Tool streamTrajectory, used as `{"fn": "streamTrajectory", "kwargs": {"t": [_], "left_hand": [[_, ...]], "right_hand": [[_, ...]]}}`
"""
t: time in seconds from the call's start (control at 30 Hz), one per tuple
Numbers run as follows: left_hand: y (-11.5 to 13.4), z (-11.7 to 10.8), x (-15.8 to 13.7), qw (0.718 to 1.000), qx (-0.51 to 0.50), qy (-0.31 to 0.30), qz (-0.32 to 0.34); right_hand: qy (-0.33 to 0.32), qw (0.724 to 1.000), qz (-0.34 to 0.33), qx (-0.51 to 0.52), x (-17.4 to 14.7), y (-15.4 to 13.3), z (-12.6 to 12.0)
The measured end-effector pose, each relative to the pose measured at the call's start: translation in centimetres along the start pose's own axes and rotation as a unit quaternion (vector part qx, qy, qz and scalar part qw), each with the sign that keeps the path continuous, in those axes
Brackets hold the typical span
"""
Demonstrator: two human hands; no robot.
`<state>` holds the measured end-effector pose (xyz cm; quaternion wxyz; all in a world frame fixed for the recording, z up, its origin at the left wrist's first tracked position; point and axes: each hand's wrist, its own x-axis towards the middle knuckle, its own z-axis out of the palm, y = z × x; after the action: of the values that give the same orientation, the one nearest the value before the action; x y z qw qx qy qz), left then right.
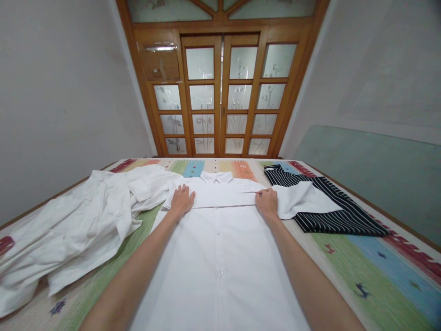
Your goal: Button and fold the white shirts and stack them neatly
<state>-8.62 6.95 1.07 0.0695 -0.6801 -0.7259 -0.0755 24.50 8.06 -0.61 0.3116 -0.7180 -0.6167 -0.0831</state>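
A white button-up shirt (241,257) lies front up before me, its collar (216,177) at the far end. Across its chest runs a flat white strip of cloth (223,195) that looks like one of its sleeves laid over. My left hand (182,200) rests flat on the left end of this strip with fingers spread. At the strip's right end, my right hand (266,202) is closed with the fingertips pinching the cloth. The other sleeve (308,199) stretches out to the right, partly over a black-and-white striped garment (337,197).
A crumpled white shirt (79,220) lies on the left, its edge near my left hand. Everything rests on a patterned, multicoloured table cover (382,271). Beyond the far edge stands a wooden door with glass panes (220,92). A pale green panel (372,165) leans at the right wall.
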Motion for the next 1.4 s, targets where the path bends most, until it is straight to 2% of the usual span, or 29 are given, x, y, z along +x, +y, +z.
{"fn": "streamTrajectory", "kwargs": {"t": [0.1, 0.23, 0.37, 0.57, 0.7, 0.83, 0.93, 1.13, 1.2, 1.4], "left_hand": [[-1.0, 0.1, -0.2, 1.000, 0.005, 0.004, -0.013], [-1.8, 0.2, -0.5, 0.999, 0.009, 0.008, -0.031], [-2.2, 0.6, -0.4, 1.000, 0.013, 0.010, -0.015], [-2.6, 0.6, -0.1, 0.998, 0.019, -0.015, 0.057], [-2.5, 0.3, 0.4, 0.997, 0.017, -0.042, 0.061], [-1.8, 0.1, 1.0, 0.998, 0.010, -0.068, 0.012], [-1.5, 0.1, 1.0, 0.998, 0.013, -0.061, -0.002], [-0.9, 0.5, 0.2, 0.994, -0.006, 0.007, 0.109], [-0.5, 0.6, -0.2, 0.992, -0.020, 0.018, 0.120], [-0.2, 0.2, -1.0, 0.991, -0.040, -0.017, 0.124]], "right_hand": [[0.025, 0.999, -0.036, -0.021, -0.5, -0.7, -0.6], [0.043, 0.988, -0.151, 0.004, -0.9, -1.5, -1.1], [0.058, 0.977, -0.203, 0.031, -0.9, -1.7, -1.0], [-0.038, 0.958, -0.283, 0.026, -0.6, -1.1, 0.7], [-0.112, 0.954, -0.278, 0.007, -0.4, -0.7, 1.9], [-0.140, 0.952, -0.269, -0.032, -0.2, -0.5, 2.2], [-0.157, 0.951, -0.262, -0.049, -0.1, -0.4, 2.2], [-0.179, 0.948, -0.254, -0.068, 0.1, -0.6, 1.9], [-0.178, 0.948, -0.253, -0.071, 0.0, -0.8, 1.6], [-0.137, 0.957, -0.236, -0.101, -0.9, -1.9, -0.3]]}}
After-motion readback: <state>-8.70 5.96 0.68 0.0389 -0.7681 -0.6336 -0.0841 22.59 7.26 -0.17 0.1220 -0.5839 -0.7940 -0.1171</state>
